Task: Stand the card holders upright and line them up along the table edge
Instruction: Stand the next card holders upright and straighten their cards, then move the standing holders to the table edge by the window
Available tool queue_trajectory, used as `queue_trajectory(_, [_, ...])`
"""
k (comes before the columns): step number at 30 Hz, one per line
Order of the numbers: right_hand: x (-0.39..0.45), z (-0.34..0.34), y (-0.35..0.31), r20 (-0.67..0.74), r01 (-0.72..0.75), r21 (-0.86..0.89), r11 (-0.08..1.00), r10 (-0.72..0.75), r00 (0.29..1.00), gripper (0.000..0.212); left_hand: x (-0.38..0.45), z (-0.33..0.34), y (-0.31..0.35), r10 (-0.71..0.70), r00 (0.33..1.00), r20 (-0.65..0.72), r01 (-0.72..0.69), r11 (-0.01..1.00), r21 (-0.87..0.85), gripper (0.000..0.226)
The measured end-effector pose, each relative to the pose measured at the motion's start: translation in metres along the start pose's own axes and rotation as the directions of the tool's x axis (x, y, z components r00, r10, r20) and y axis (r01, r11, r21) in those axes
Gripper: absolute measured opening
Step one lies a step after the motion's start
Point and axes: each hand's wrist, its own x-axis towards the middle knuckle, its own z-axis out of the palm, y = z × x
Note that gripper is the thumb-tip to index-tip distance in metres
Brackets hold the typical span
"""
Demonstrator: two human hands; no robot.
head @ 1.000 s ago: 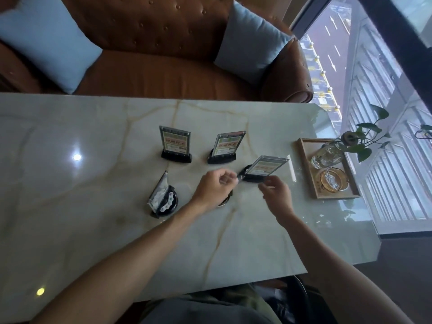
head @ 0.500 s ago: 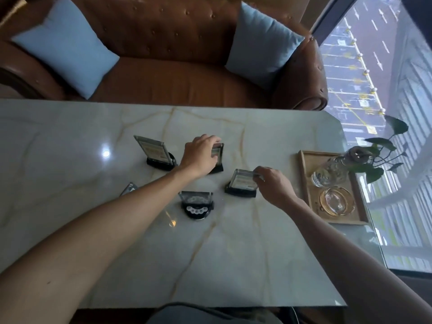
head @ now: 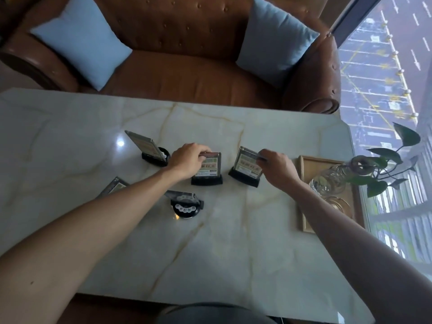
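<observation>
Several clear card holders on black bases stand on the marble table (head: 233, 253). My left hand (head: 189, 161) pinches the top edge of the middle holder (head: 207, 170), which stands upright. My right hand (head: 275, 164) grips the top right corner of the right holder (head: 245, 166), also upright on its base. A third holder (head: 149, 148) stands tilted at the left. A holder on a round base (head: 185, 204) lies tipped near my left forearm. Another holder (head: 114, 185) at the left is partly hidden by that forearm.
A wooden tray (head: 304, 195) at the table's right end holds a glass vase with a green plant (head: 383, 164) and a glass ashtray (head: 339, 204). A brown leather sofa (head: 187, 78) with two blue cushions runs behind the table. A window is on the right.
My left hand left the round-base holder and took the top of the middle holder. The right holder, held tilted before, now stands upright under my right hand. The view has shifted.
</observation>
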Motion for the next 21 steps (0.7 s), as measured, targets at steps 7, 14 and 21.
queue_trajectory(7, [-0.010, 0.001, 0.002, -0.001, -0.054, -0.016, 0.998, 0.054, 0.999, 0.013, 0.006, 0.011, 0.006, 0.069, 0.998, -0.014, -0.070, 0.993, -0.091, 0.026])
queue_trajectory(14, [-0.014, 0.006, 0.004, 0.012, -0.101, 0.006, 0.995, 0.101, 0.995, 0.012, 0.012, 0.012, -0.003, 0.131, 0.991, -0.009, -0.131, 0.978, -0.165, 0.025])
queue_trajectory(21, [0.000, 0.005, 0.003, 0.003, -0.089, 0.001, 0.996, 0.089, 0.996, 0.013, 0.039, -0.003, -0.010, 0.074, 0.997, 0.030, -0.065, 0.971, -0.229, 0.022])
